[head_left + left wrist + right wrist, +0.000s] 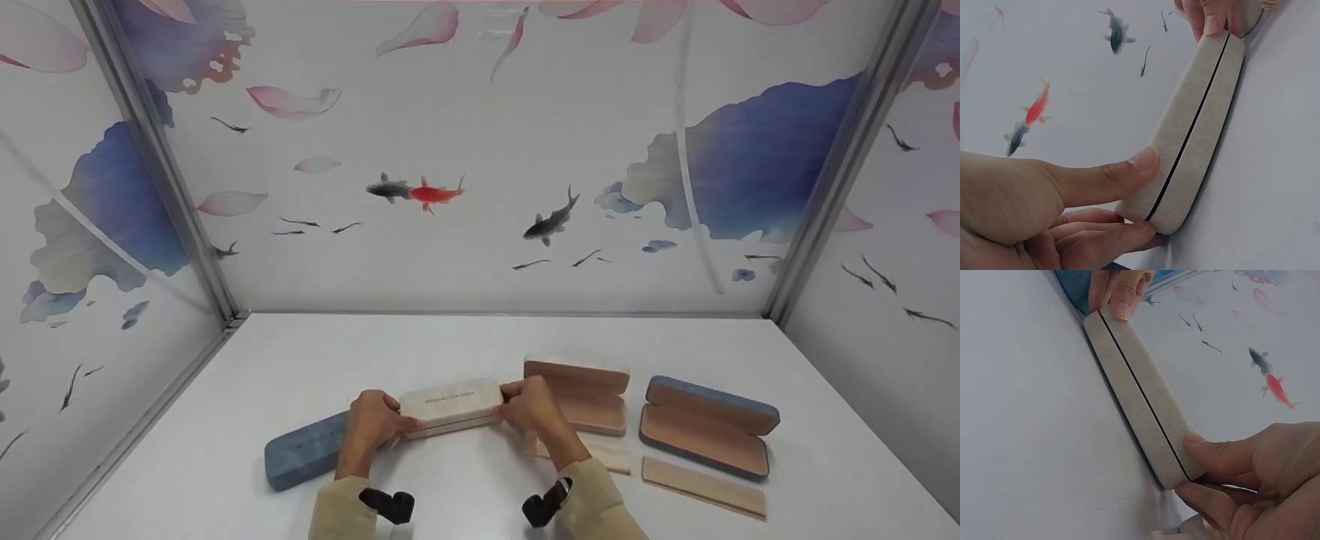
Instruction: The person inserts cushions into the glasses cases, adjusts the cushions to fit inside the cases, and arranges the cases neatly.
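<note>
A closed blue case [304,452] is lying just left of the left hand [370,421], which is hiding its right end. That hand is pinching the left end of a cream case [452,412], and the right hand [534,409] is pinching its right end, so it is sitting between them. It is probably feeling light, stiff and smooth; its short ends are making good holding spots. The words [450,397] on top are looking blurry. The right arm [566,444] is partly covering an open case [596,409].

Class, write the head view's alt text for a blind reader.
A closed cream case, held at its ends by a person's left grip and right grip. A blue case lies left; right, two open cases behind beige strips.
</note>
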`<action>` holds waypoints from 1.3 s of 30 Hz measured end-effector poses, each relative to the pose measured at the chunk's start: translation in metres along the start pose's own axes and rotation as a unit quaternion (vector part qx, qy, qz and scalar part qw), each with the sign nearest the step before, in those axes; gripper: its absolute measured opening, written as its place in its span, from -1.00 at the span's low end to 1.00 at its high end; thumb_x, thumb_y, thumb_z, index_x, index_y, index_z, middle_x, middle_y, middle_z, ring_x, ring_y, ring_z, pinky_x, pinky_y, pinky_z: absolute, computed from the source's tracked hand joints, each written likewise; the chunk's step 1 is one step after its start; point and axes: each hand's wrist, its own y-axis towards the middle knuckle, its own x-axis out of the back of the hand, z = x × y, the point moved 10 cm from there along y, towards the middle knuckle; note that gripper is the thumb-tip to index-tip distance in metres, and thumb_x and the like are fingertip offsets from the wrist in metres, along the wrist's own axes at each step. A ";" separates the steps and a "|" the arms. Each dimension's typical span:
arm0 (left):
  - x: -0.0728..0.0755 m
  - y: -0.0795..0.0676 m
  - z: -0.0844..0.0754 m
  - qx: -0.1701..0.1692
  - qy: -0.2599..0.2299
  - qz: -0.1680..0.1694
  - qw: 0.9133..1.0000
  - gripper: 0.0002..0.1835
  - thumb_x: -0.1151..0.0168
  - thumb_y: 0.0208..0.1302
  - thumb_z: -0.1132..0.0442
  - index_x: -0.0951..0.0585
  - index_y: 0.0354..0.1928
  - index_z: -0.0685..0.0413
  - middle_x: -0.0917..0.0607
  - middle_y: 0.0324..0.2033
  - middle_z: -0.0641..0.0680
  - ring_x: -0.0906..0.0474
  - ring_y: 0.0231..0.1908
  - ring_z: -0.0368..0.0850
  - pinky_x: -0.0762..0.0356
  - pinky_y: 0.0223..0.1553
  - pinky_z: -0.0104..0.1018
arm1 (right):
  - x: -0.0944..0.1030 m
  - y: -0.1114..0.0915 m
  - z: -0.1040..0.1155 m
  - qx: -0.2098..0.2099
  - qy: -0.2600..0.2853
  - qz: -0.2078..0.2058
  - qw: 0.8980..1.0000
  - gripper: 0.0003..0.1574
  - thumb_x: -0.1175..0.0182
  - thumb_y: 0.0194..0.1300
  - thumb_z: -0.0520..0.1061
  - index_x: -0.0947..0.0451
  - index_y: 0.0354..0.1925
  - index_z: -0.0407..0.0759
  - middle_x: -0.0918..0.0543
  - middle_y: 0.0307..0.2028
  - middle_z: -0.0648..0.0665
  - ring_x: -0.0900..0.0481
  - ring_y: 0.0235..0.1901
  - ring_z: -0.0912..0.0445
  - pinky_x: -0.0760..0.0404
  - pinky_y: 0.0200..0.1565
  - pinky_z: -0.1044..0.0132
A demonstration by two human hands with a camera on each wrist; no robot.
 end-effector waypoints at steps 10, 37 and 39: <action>0.001 -0.002 -0.003 -0.010 -0.002 -0.006 1.000 -0.57 -0.64 -0.12 0.30 -0.59 -0.28 0.35 -0.69 -0.34 0.24 -0.56 -0.37 0.00 -0.56 -0.31 -0.17 | -0.001 -0.002 0.002 0.021 0.001 0.009 1.000 -0.41 -0.46 0.11 -0.31 -0.60 0.13 -0.40 -0.63 0.16 -0.39 -0.50 0.28 -0.20 -0.60 0.19 -0.01; 0.003 -0.007 -0.009 0.047 -0.078 0.017 0.996 -0.50 -0.28 0.38 0.12 -0.54 0.14 0.44 -0.71 -0.11 0.42 -0.74 -0.20 0.11 -0.74 -0.25 -0.14 | 0.003 -0.003 0.012 -0.028 0.125 0.023 0.992 -0.52 -0.19 0.43 -0.16 -0.52 0.20 -0.43 -0.61 0.17 -0.40 -0.58 0.20 -0.26 -0.62 0.16 -0.05; 0.006 -0.009 -0.014 0.044 -0.074 0.013 0.996 -0.48 -0.23 0.42 0.08 -0.53 0.17 0.42 -0.72 -0.13 0.42 -0.75 -0.20 0.15 -0.73 -0.25 -0.12 | 0.004 -0.003 0.014 -0.026 0.128 0.016 0.991 -0.53 -0.16 0.45 -0.14 -0.54 0.18 -0.44 -0.61 0.16 -0.40 -0.58 0.20 -0.26 -0.63 0.14 -0.05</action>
